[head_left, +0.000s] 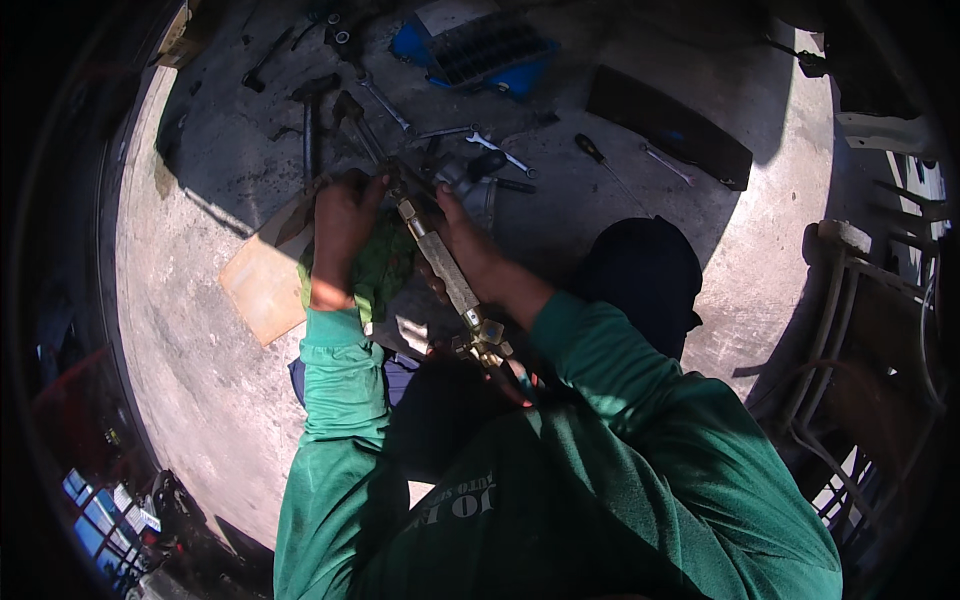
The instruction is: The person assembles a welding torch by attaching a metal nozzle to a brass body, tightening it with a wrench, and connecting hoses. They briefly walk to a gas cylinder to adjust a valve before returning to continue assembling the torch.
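A gas torch with a knurled metal handle (448,270) runs slantwise in front of me. Its brass valve fittings are close to my body and its tip points away. My right hand (468,245) is closed round the handle, palm on its right side, with the thumb toward the front coupling. Thumb and fingers of my left hand (345,210) pinch the torch near its front joint. Bent metal tubes reach beyond that joint. A crumpled green cloth (378,265) lies beneath my left wrist. Shadow hides some of the fingers.
A hammer (311,130), a combination wrench (385,106), an open-ended wrench (500,153) and a screwdriver (592,150) lie on the concrete. Farther off is a blue case (530,80). A dark flat panel (665,125) lies at the right, and a cardboard piece (258,285) at the left.
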`<act>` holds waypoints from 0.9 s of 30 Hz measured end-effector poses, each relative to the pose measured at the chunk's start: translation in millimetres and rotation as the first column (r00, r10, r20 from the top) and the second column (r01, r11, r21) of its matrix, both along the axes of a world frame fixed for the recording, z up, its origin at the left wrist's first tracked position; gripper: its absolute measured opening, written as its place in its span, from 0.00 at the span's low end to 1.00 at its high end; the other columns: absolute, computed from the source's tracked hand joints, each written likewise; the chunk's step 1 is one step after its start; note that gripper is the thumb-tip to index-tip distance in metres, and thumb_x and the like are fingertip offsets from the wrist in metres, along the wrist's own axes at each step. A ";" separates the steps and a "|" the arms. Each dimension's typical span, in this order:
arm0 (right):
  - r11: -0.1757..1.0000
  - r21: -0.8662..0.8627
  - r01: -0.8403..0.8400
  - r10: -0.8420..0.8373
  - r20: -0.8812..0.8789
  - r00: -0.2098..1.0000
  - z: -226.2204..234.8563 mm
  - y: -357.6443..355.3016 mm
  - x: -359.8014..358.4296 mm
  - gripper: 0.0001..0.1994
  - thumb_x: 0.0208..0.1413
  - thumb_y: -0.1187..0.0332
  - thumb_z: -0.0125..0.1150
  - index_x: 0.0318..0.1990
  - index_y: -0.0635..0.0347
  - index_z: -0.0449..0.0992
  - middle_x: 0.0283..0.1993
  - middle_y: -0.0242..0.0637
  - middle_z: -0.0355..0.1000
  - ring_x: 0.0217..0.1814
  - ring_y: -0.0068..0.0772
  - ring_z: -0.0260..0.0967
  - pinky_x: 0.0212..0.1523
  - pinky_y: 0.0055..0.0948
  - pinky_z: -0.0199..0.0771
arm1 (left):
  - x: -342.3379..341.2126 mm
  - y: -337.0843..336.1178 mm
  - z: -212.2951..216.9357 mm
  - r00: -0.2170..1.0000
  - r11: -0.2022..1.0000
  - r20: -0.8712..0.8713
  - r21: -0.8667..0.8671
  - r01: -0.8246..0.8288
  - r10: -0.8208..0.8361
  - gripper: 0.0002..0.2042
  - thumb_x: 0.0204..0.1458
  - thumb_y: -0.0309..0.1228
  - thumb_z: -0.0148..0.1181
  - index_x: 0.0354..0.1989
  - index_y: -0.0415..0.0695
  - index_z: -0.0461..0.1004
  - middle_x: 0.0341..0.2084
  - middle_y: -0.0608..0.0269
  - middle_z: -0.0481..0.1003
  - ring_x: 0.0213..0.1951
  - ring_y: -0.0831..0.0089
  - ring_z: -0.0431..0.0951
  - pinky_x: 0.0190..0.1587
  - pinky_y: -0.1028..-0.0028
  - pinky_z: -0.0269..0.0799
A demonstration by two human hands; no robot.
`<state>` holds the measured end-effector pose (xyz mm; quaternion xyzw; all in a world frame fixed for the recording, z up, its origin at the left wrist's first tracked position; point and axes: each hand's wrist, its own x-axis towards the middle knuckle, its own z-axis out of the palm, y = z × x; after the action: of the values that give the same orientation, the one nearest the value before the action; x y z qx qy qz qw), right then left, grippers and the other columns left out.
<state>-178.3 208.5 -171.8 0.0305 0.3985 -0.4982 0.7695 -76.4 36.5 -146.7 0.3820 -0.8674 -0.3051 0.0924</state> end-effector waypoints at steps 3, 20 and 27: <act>0.997 0.074 0.023 0.011 -0.426 0.905 8.0 -4.5 5.9 0.46 0.60 0.23 0.28 0.64 0.54 0.69 0.39 0.39 0.71 0.37 0.34 0.71 0.41 0.36 0.73 | 10.2 -11.8 -25.6 0.994 0.989 0.107 -0.139 0.044 -0.029 0.22 0.56 0.47 0.63 0.28 0.36 0.78 0.23 0.38 0.76 0.29 0.41 0.79 0.31 0.54 0.71; 0.857 -0.263 -0.442 -0.139 -0.946 0.294 23.6 27.8 21.1 0.24 0.62 0.52 0.57 0.51 0.69 0.75 0.47 0.56 0.76 0.53 0.58 0.75 0.53 0.48 0.73 | -20.9 -6.9 -156.5 0.951 0.949 0.306 -0.287 0.128 -0.036 0.30 0.59 0.55 0.58 0.22 0.34 0.74 0.17 0.39 0.74 0.24 0.39 0.77 0.26 0.50 0.66; 0.945 -0.024 -0.325 0.068 -0.960 0.271 108.5 131.9 -5.7 0.21 0.61 0.52 0.57 0.47 0.64 0.77 0.42 0.51 0.77 0.48 0.56 0.76 0.49 0.48 0.75 | -51.3 60.3 -71.2 0.914 0.923 0.381 -0.287 0.257 -0.136 0.29 0.59 0.54 0.58 0.24 0.34 0.75 0.17 0.40 0.75 0.24 0.41 0.77 0.27 0.50 0.67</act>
<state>-184.0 340.5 -63.2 -0.4032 0.7189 -0.3591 0.4378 -127.7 96.8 -218.0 0.3191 -0.9429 -0.0894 -0.0340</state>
